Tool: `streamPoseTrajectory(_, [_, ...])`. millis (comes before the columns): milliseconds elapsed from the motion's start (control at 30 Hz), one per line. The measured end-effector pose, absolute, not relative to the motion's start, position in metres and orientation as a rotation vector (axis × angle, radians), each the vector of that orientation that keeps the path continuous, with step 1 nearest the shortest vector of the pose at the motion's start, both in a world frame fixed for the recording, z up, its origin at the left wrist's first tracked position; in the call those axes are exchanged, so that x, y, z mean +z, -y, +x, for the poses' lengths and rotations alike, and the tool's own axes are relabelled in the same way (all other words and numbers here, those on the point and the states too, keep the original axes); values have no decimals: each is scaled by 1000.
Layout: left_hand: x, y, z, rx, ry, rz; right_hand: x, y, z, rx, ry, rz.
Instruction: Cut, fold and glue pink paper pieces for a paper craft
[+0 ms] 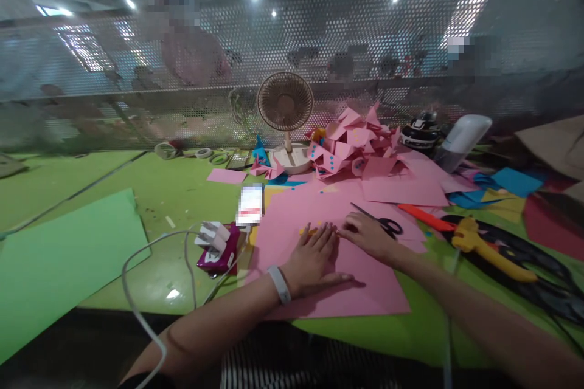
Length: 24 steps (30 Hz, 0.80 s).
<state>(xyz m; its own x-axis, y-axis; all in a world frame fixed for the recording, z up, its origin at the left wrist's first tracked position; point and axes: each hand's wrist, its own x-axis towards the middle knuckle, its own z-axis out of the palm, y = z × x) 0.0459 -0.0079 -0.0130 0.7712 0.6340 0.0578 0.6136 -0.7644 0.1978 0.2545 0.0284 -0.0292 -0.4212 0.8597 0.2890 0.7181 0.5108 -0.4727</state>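
My left hand [314,261] lies flat with fingers stretched on a large pink paper sheet [374,292]. Under its fingertips is a small yellow paper piece [306,231], mostly covered. Beside it my right hand [367,234] has bent fingers drawn together, the tips down near the yellow piece's right end. What those tips pinch, if anything, is too small to make out. Black-handled scissors [390,227] lie just past my right hand, blades pointing left.
A fan [286,103] stands behind beside heaped folded pink paper pieces [353,140]. Left are a phone [250,205], a purple power strip with a white plug [221,255], cables and a green sheet [77,267]. A yellow-handled glue gun [495,252] and orange cutter [426,217] lie right.
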Motion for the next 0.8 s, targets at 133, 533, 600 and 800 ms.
streamPoseTrajectory(133, [-11, 4, 46, 146, -950, 2793, -31, -26, 252, 289, 2256, -1316])
streamPoseTrajectory(533, [-13, 3, 47, 148, -978, 2859, -15, -21, 248, 262, 2297, -1453])
streamPoseTrajectory(600, [-13, 3, 47, 157, -974, 2869, -12, -20, 249, 275, 2301, -1491])
streamPoseTrajectory(800, [-14, 1, 47, 168, -987, 2876, -8, -20, 260, 195, 2351, -1617])
